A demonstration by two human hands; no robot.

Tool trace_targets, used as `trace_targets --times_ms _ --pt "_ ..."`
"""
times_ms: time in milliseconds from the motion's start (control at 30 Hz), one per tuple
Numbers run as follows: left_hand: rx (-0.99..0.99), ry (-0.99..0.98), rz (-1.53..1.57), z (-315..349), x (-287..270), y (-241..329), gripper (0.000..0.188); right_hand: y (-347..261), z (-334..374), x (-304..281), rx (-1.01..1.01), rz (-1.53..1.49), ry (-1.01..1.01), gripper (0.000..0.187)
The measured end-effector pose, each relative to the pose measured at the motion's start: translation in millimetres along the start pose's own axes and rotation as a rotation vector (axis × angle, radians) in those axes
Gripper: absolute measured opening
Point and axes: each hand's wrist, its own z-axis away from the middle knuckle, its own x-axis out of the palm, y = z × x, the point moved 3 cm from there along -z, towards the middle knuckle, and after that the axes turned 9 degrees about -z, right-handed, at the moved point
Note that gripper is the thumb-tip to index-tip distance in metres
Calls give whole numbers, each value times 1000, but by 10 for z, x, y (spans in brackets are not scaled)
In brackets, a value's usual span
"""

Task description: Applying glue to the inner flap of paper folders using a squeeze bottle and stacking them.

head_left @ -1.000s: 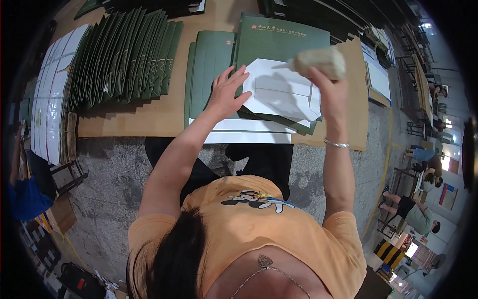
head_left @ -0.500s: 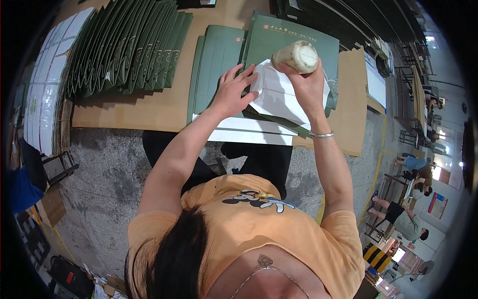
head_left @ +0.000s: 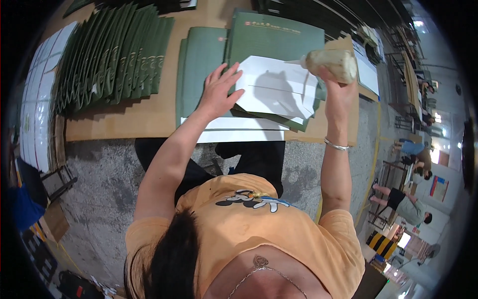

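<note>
My right hand is wrapped around a cloudy, stained squeeze bottle, tilted on its side above the right end of a white folded flap. The bottle's narrow nozzle points left, close over the flap. The flap is the white inner side of a green printed folder and has crease lines across it. At the flap's left edge my left hand lies with fingers spread, holding nothing. More green folders lie under and beside that hand, with white edges showing along the near side.
Several folded green folders stand in a fanned row on the cardboard-covered table. Left of them is a tall white-wrapped stack. Dark green stacks sit at the back right. Other people are far off to the right.
My right hand has moved right and turned the bottle from base-up to nearly sideways, uncovering the flap and the nozzle. My left hand stays at the flap's left edge.
</note>
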Motion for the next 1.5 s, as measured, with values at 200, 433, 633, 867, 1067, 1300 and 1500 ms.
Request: trace_targets --times_ms 200,433,633,867,1067,1300,1500 --pt "-13 -41 -55 17 -23 -12 53 -113 127 -614 21 193 123 57" --pt "-33 -85 -64 -14 -26 20 54 38 114 -576 1 185 97 54" --pt "-38 -98 -74 -13 -30 20 53 87 99 -584 -3 185 83 55" --pt "45 -220 4 -3 -58 -136 66 7 138 -651 -31 145 105 51" --pt "44 -357 69 -82 -133 -118 73 -31 287 -226 195 -40 -35 48" --pt "30 -367 82 -72 -120 -125 67 234 443 582 217 -6 -250 55" --pt "-5 -377 36 -86 -135 -69 65 332 462 818 225 53 -317 57"
